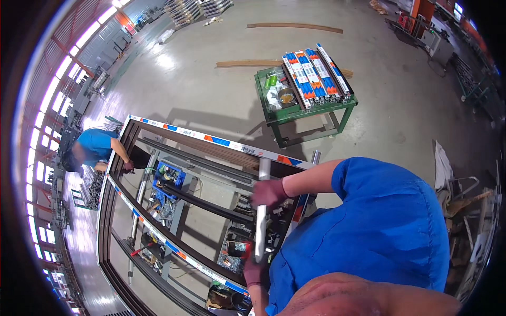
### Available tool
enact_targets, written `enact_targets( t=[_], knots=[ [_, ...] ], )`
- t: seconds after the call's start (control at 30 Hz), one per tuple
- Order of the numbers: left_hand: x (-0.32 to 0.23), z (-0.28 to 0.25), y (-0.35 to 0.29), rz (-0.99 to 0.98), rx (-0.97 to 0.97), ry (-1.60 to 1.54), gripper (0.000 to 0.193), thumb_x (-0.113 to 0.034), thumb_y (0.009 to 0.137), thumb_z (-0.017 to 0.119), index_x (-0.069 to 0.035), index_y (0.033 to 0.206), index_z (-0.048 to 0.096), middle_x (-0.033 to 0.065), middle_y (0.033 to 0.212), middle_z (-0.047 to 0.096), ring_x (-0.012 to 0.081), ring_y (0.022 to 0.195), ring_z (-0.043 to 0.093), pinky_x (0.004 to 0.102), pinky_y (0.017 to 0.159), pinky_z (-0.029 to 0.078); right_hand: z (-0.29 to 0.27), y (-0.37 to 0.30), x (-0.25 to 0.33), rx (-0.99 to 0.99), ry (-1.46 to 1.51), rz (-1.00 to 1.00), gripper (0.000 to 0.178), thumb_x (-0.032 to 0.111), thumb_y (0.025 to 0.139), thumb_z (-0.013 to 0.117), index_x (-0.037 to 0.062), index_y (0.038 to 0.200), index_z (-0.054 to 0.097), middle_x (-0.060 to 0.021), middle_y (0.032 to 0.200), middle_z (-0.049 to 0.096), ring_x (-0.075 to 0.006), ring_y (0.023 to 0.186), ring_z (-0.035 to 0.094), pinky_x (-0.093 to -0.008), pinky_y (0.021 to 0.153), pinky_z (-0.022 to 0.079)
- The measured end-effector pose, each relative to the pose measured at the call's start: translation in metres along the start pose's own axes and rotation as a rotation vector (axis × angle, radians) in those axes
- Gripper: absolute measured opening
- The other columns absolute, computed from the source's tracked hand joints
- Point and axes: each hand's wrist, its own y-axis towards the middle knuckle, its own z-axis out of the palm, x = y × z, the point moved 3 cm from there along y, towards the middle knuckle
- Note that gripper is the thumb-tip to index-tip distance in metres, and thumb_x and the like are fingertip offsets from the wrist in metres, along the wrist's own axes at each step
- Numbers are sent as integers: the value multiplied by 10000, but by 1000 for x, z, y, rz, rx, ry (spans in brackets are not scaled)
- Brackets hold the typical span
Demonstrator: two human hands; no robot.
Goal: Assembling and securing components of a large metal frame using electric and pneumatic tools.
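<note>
A large dark window-like frame (117, 181) with white, blue and orange protective tape lies across a work stand in front of me. Across its near side is a pale silver metal bar (260, 229). Around the bar's upper part, my right hand (270, 193), in a dark red glove, is closed. My left hand (253, 272), gloved alike, is closed at the bar's lower end, its fingers partly hidden. Beneath the frame near my hands, a red-edged bin (238, 248) holds small metal parts.
At the frame's far left end, a co-worker in blue (97, 147) leans in with a hand on it. A green cart (311, 112) carries taped profiles and a bowl. Below the frame stands a blue crate (169, 178). Wooden beams (295, 25) lie on the floor.
</note>
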Motion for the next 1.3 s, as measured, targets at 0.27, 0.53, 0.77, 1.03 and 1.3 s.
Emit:
enact_targets(
  t=[0.27, 0.53, 0.77, 1.03, 1.3],
  knots=[
    [26, -36, -1, 133, -573, -828, 338, -190, 1092, 742, 25, 1350, 701, 30, 1042, 752, 112, 937, 666, 311, 784, 539, -134, 16, 113, -664, 198, -100, 557, 304, 873, 860, 95, 1370, 718, -175, 1502, 661, -425, 1450, 570, -561, 1229, 453],
    [129, -142, -16, 100, -1138, -1127, 319, -252, 1072, 794, -36, 1295, 718, 13, 938, 730, 108, 788, 624, 303, 707, 497, -18, 8, 183, -217, 527, 104, 364, 203, 985, 812, 82, 1323, 750, -184, 1305, 745, -407, 1195, 729, -471, 1033, 583],
    [370, -162, -33, -489, -915, -543, 469, -432, 1075, 644, 8, 1170, 773, 195, 1012, 820, 347, 874, 767, 467, 783, 580, 46, 33, 259, -146, 580, 292, 313, 263, 1028, 774, 110, 1301, 772, -134, 1240, 778, -342, 1131, 766, -433, 952, 609],
    [531, -86, 4, -797, -497, -131, 587, -549, 991, 648, -44, 1235, 821, 271, 1260, 783, 461, 1230, 740, 552, 1073, 579, 59, 63, 284, -104, 240, 549, 380, 443, 1034, 724, 161, 1278, 799, -100, 1172, 805, -341, 1032, 788, -450, 874, 617],
    [592, 51, 50, -749, -483, -244, 451, -427, 947, 727, -42, 1173, 793, 278, 1149, 798, 483, 1124, 763, 564, 966, 599, 59, 80, 287, 30, 188, 728, 310, 354, 997, 774, 111, 1185, 817, -146, 1127, 807, -361, 1018, 786, -441, 879, 619]
  ],
)
